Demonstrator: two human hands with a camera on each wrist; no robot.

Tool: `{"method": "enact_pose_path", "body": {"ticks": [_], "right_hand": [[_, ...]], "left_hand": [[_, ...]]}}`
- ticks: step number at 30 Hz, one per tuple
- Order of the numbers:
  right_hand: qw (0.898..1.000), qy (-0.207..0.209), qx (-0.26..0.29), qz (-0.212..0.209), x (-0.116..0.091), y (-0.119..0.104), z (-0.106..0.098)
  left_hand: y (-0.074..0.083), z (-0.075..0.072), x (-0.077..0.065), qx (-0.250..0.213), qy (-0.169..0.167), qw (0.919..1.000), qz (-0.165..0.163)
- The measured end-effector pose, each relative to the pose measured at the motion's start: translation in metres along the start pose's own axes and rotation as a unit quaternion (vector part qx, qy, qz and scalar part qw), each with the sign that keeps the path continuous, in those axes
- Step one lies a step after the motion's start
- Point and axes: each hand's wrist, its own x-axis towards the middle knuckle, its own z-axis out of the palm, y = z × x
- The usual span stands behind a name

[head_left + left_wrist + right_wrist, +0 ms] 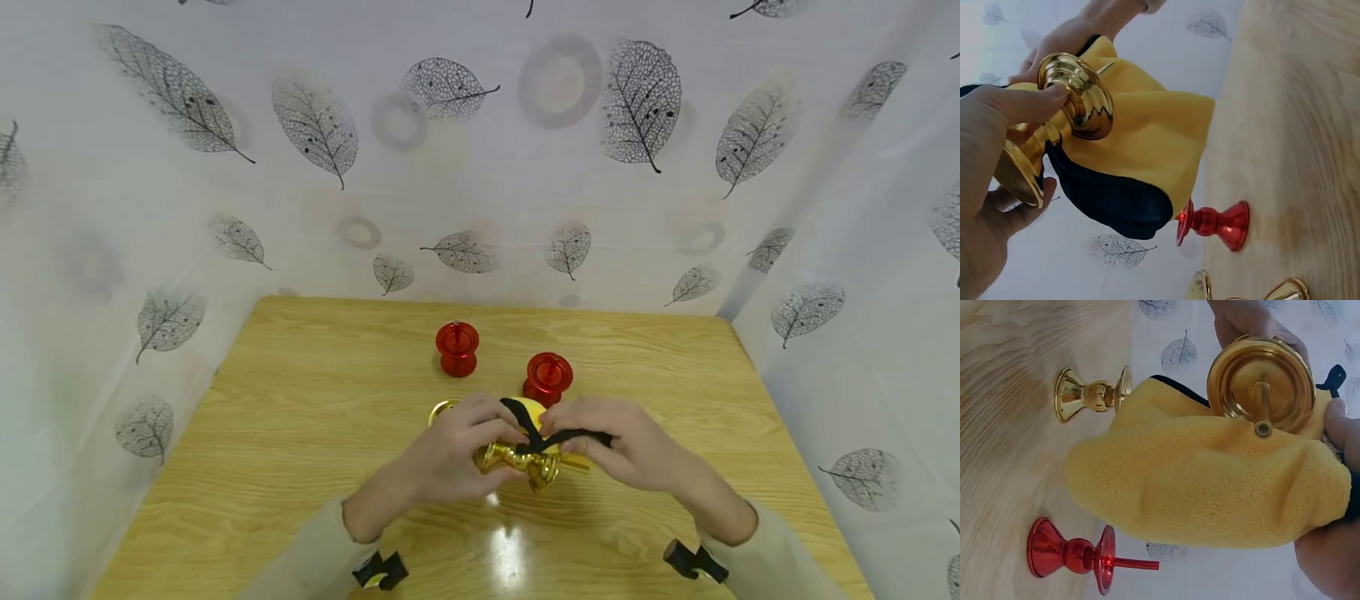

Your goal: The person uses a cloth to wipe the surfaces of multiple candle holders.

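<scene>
My left hand (468,446) grips a shiny gold candlestick (1082,100) by its stem, tilted on its side above the table. In the right wrist view its round dish and thin central tube face the camera. A yellow cloth (1197,481) with a black border is bunched against the candlestick. My right hand (630,437) pinches this cloth near its black edge, fingers curled. The left fingers are close to the black border too; whether they hold it I cannot tell. Part of the candlestick is hidden by the left fingers and the cloth.
Two red candlesticks stand upright farther back, one at the left (457,350) and one just beyond the cloth (548,379). Another gold candlestick (1079,394) stands behind my left hand. A leaf-patterned white curtain (495,167) surrounds the wooden table (315,383).
</scene>
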Motion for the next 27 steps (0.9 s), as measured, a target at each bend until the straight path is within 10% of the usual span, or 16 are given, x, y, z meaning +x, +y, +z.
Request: {"method": "enact_pose_path", "body": {"ticks": [7, 15, 21, 27], "right_hand": [[0.971, 0.014, 0.185, 0.148, -0.005, 0.018, 0.007], [0.895, 0.020, 0.392, 0.212, -0.010, 0.029, 0.023], [0.946, 0.049, 0.268, 0.174, -0.009, 0.021, 0.013], [0.998, 0.040, 0.030, -0.028, 0.002, 0.004, 0.010]], "left_hand": [[0.003, -0.002, 0.002, -0.026, 0.045, 0.9960, 0.072], [-0.002, -0.004, 0.007, -0.077, 0.082, 0.9898, 0.088], [-0.006, -0.001, 0.004, -0.100, 0.048, 0.9923, 0.055], [-0.011, 0.003, -0.002, -0.069, 0.020, 0.9972, 0.022]]}}
